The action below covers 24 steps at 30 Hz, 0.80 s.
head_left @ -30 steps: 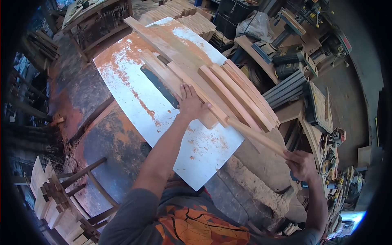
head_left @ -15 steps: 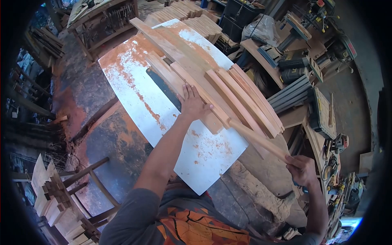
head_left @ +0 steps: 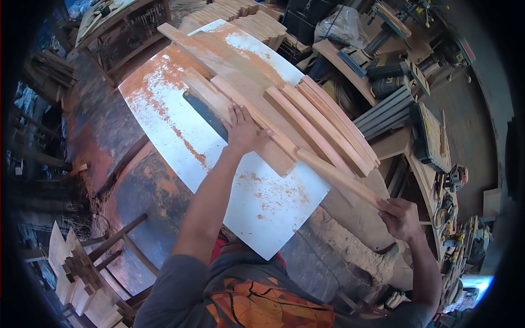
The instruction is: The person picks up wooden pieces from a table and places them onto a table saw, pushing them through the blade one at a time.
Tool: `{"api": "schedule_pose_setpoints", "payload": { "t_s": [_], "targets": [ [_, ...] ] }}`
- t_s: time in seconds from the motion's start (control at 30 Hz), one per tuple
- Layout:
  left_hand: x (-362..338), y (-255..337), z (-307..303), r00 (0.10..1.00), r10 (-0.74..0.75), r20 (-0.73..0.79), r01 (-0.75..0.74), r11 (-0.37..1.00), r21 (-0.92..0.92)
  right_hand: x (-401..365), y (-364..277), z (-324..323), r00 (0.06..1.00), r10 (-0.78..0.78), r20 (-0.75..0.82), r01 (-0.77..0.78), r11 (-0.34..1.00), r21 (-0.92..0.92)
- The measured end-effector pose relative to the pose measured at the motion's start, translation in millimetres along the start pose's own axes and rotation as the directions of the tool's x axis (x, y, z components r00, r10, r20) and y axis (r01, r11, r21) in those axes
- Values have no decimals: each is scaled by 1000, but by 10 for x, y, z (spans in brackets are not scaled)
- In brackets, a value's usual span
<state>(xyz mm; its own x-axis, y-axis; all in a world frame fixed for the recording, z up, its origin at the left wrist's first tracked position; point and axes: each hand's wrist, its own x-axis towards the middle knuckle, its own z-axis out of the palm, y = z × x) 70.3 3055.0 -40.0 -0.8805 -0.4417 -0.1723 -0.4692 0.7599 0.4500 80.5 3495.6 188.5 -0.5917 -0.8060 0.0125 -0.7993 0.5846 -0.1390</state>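
Observation:
My left hand lies with its fingers spread on a flat wooden board, its thumb reaching over a narrow wooden strip alongside. At lower right, my right hand pinches the near end of a second wooden strip between thumb and fingers. That strip's far end meets the near end of the narrow strip, roughly in line with it. Under the board is a white tabletop strewn with reddish sawdust, and a dark plate shows beside the board. A long straight wooden bar extends toward the far end.
Several cut wooden strips lie side by side to the right of my hands. Stacked slats stand beyond the table. A side bench with power tools runs along the right. Wood pieces are stacked at lower left.
The whole view has shifted slightly. My right hand's fingers have gone from a fist-like grip to a pinch at the strip's end. My left hand stays spread on the board.

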Motion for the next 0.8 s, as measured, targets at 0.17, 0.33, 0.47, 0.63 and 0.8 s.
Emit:
{"api": "schedule_pose_setpoints", "payload": {
  "t_s": [0.17,0.33,0.47,0.63,0.8],
  "targets": [
    [63,-58,-50,1000,-1,17,1,1000,-10,20,28,83,1000,-4,-6,4,999,33],
    [113,-115,-69,1000,7,-2,-7,1000,-2,53,11,142,1000,18,-23,-17,999,45],
    [155,-190,-68,1000,24,-14,-24,1000,-19,100,5,164,1000,17,-20,-16,999,51],
    [240,-268,-85,999,19,-47,-20,999,-29,193,-42,172,1000,6,-17,-6,1000,8],
    [294,-316,-115,998,41,-42,-41,999,-1,300,-115,115,1000,1,-9,-1,1000,-8]
  ]
}}
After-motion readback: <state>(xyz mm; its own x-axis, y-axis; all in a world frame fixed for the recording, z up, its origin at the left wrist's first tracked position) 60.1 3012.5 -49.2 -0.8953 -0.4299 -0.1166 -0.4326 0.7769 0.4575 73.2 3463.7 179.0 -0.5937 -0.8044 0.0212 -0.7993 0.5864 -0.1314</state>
